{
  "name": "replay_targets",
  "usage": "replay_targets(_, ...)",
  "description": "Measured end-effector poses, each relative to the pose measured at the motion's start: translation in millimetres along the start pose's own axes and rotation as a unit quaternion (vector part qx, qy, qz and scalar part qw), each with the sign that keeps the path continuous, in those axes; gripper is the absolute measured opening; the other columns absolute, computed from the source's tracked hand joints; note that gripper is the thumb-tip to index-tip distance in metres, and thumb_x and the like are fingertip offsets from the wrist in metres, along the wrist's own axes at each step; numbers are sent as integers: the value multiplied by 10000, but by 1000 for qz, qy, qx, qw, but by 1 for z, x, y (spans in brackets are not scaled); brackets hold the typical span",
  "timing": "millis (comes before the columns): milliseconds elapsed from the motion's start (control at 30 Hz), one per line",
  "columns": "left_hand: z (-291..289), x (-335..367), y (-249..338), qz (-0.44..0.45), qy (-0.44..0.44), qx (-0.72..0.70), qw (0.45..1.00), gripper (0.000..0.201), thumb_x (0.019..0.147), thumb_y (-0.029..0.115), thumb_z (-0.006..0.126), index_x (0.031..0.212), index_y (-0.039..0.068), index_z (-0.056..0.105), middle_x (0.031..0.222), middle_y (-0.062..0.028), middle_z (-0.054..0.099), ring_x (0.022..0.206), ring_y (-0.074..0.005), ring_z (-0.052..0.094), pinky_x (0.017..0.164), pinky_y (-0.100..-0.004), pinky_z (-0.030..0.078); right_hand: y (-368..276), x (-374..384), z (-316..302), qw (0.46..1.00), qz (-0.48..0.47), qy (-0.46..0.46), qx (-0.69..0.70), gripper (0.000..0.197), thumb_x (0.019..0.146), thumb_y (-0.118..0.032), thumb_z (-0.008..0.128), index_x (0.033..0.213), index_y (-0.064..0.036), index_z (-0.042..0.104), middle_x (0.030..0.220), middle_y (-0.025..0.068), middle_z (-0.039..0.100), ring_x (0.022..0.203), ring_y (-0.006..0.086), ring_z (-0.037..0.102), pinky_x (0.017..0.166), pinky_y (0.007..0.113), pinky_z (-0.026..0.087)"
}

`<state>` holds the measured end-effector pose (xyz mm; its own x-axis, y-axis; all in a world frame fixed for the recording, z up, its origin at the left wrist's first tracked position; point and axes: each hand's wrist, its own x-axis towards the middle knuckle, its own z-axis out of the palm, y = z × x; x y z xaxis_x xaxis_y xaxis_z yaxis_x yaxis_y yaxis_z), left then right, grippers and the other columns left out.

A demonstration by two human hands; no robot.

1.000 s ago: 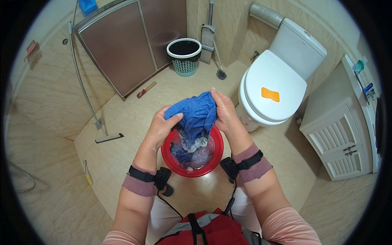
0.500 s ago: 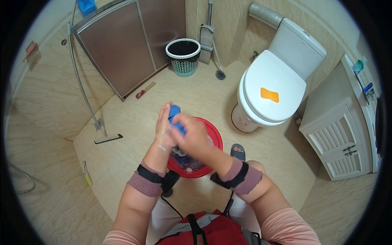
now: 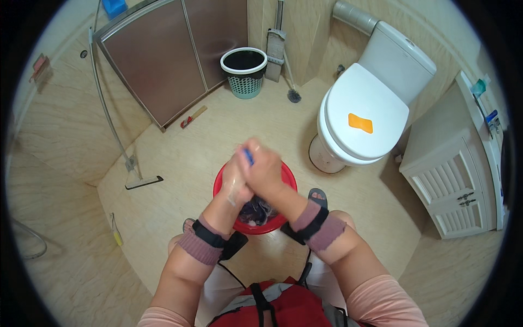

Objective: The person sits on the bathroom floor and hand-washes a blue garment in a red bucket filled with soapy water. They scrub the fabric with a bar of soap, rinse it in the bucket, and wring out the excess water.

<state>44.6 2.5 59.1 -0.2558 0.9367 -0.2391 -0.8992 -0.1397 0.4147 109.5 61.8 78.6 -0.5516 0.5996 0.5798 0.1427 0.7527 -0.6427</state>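
Both my hands are pressed together over a red basin (image 3: 291,181) on the floor between my feet. A piece of blue cloth (image 3: 248,157) shows between them, mostly hidden by the fingers. My left hand (image 3: 232,175) is closed on one side of it, with white suds on the wrist. From the other side my right hand (image 3: 265,170), a little blurred, wraps over the cloth. Inside the basin lie dark, wet clothes (image 3: 255,210) with some foam.
Ahead stands a bin (image 3: 244,84) beside a brown cabinet (image 3: 158,60). A brush (image 3: 193,117) lies on the floor. A squeegee (image 3: 144,182) leans at the left. The toilet (image 3: 365,98) and a white louvred cabinet (image 3: 444,185) are at the right.
My hands have come together and moved slightly right, more squarely over the basin. The blue cloth, largely exposed before, is now mostly covered by my fingers.
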Motion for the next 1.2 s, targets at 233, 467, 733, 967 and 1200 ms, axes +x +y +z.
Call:
replay_targets(233, -61, 10, 18, -5, -234, -46, 971, 305, 998, 406, 458, 997, 129, 585, 862, -25, 635, 788, -141, 622, 775, -325, 515, -53, -23, -8, 988, -128, -51, 67, 119, 852, -178, 638, 929, -93, 606, 728, 176, 628, 662, 388, 632, 580, 443, 498)
replay_targets(467, 21, -19, 19, 121, 160, 179, 963, 329, 1031, 354, 395, 987, 79, 569, 943, -50, 627, 829, -134, 603, 794, -306, 520, 31, 28, -5, 958, 215, -27, 187, 153, 888, -219, 633, 908, -68, 617, 729, 89, 645, 665, 244, 640, 613, 365, 495)
replay_targets(733, -1, -24, 59, 216, 146, 544, 798, 332, 1028, 286, 398, 1162, 31, 561, 1079, -60, 590, 981, -139, 559, 913, -279, 435, 50, 41, -35, 732, 372, -77, 566, 165, 950, -173, 586, 982, -13, 613, 907, 61, 651, 789, 139, 627, 730, 275, 526)
replay_targets(967, 7, -28, 61, 186, 48, 343, 920, 363, 985, 143, 498, 1324, 23, 454, 1195, -94, 581, 1092, -168, 561, 984, -310, 430, 44, 45, -39, 714, 360, -51, 599, 134, 953, -142, 580, 994, -22, 621, 917, 56, 659, 813, 149, 641, 757, 283, 536)
replay_targets(1200, 17, -19, 35, 317, 20, 511, 799, 760, 866, 32, 645, 1486, 43, 206, 1292, -118, 519, 1151, -184, 531, 979, -319, 442, 8, 33, -31, 662, 302, -147, 669, 377, 1007, -207, 475, 1319, 5, 462, 1208, 154, 603, 1089, 217, 587, 960, 339, 459)
